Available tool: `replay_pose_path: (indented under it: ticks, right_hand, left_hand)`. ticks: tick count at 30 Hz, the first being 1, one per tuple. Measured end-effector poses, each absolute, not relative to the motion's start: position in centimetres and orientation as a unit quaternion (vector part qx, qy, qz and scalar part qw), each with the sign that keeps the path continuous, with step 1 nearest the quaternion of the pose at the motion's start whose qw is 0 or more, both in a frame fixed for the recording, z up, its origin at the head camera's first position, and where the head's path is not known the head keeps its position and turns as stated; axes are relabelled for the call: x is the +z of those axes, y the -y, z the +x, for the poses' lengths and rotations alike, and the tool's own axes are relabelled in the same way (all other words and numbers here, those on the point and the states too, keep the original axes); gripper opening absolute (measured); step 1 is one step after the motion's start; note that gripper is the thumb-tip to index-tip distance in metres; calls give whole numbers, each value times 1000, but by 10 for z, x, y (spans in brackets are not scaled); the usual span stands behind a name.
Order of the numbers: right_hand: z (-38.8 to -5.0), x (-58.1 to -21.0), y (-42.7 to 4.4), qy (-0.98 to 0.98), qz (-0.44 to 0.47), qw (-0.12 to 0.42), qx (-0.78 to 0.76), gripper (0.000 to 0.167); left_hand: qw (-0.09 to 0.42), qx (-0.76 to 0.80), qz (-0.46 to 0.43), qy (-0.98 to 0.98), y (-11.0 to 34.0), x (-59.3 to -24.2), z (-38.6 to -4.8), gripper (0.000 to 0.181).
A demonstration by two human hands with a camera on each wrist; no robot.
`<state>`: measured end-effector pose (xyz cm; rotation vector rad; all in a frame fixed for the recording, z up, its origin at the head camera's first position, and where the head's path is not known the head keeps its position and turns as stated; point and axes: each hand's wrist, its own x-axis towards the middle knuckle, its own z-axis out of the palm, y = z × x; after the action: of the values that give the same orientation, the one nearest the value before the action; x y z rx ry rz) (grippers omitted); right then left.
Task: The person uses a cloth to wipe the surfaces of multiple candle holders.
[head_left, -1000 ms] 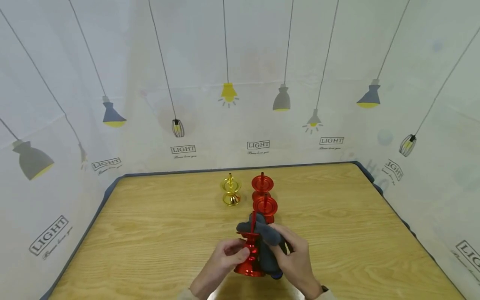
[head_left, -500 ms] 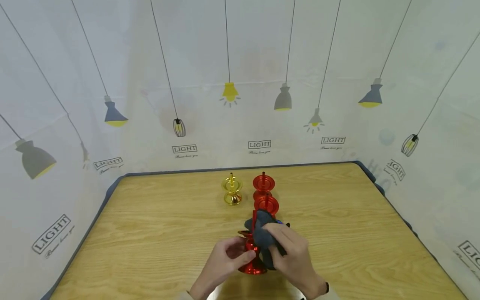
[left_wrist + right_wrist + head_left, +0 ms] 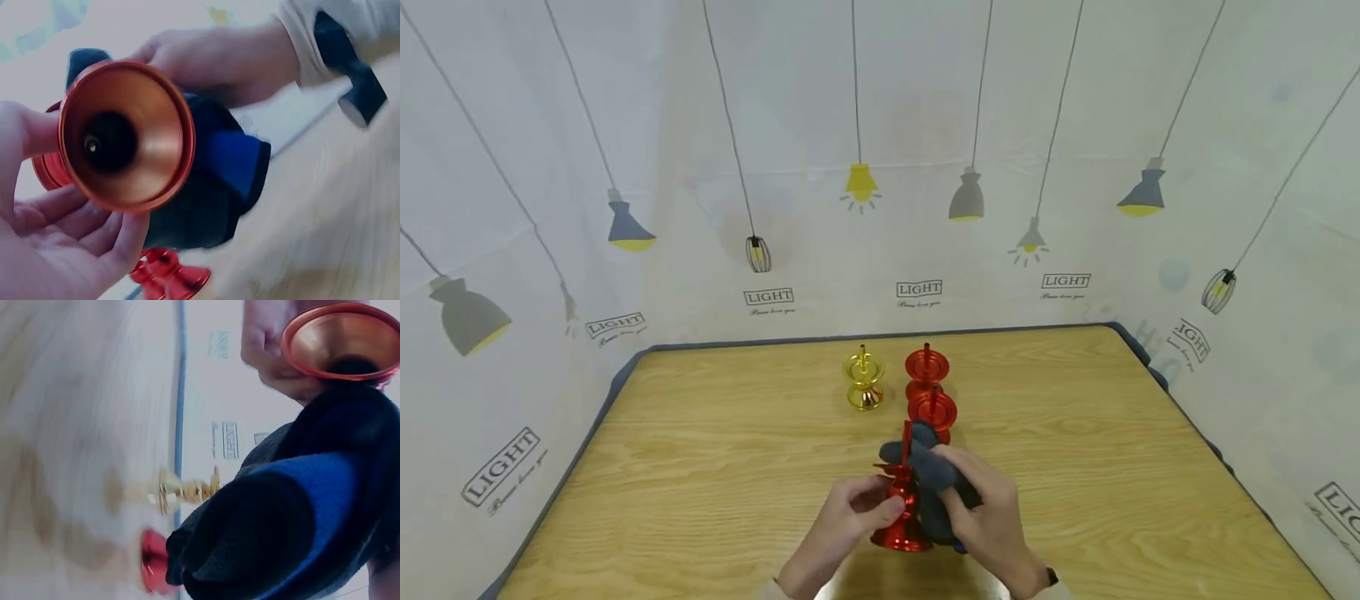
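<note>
A shiny red candle holder (image 3: 901, 515) stands nearly upright in my left hand (image 3: 846, 521), whose fingers and thumb grip its middle. Seen from below in the left wrist view, its hollow flared base (image 3: 159, 150) looks coppery inside. My right hand (image 3: 992, 508) pinches a dark grey cloth (image 3: 936, 471) against the right side of the holder's top dish and spike. Blue cloth (image 3: 334, 487) shows among the folds in the right wrist view. Part of the dish is hidden by the cloth.
Beyond the hands, a gold candle holder (image 3: 864, 392) stands on the wooden table (image 3: 722, 450). Two red ones stand to its right, a farther one (image 3: 927, 367) and a nearer one (image 3: 932, 410) partly behind the cloth. A lamp-printed white sheet (image 3: 820, 108) surrounds the table.
The right hand has rubbed the cloth over the dish and spike, its folds shifting right and then back left. The left hand keeps its grip, and the holder moves only slightly.
</note>
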<state>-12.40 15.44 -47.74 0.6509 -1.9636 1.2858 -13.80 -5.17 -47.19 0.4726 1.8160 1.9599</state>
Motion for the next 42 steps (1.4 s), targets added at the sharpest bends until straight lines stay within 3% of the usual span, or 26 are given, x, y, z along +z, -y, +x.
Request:
replay_pose_path:
  ticks: [5, 9, 12, 15, 19, 23, 31, 36, 42]
  right_hand:
    - [-120, -477, -153, 721, 187, 277, 607, 38]
    - [-119, -476, -152, 714, 168, 273, 623, 37]
    - [-121, -476, -154, 737, 182, 300, 578, 38]
    - [-127, -477, -157, 754, 230, 361, 498, 39]
    - [-133, -474, -155, 759, 285, 421, 406, 19]
    - [-131, -472, -150, 763, 290, 421, 397, 28]
    - [-129, -478, -149, 742, 271, 406, 459, 21]
    - [-125, -480, -147, 728, 227, 350, 544, 40]
    - [-122, -480, -146, 718, 187, 285, 607, 35]
  left_hand:
    - [305, 770, 167, -535, 51, -470, -135, 40]
    - [332, 774, 160, -515, 50, -469, -136, 41]
    - [293, 739, 150, -588, 48, -468, -136, 46]
    - [222, 685, 135, -680, 44, -466, -136, 46]
    - [126, 645, 129, -743, 37, -467, -134, 38]
    - [102, 647, 123, -745, 36, -468, -134, 35]
    - [182, 704, 119, -676, 45, -466, -137, 44]
    - [252, 763, 147, -577, 48, -471, -136, 52]
    - [320, 801, 187, -469, 51, -474, -137, 36]
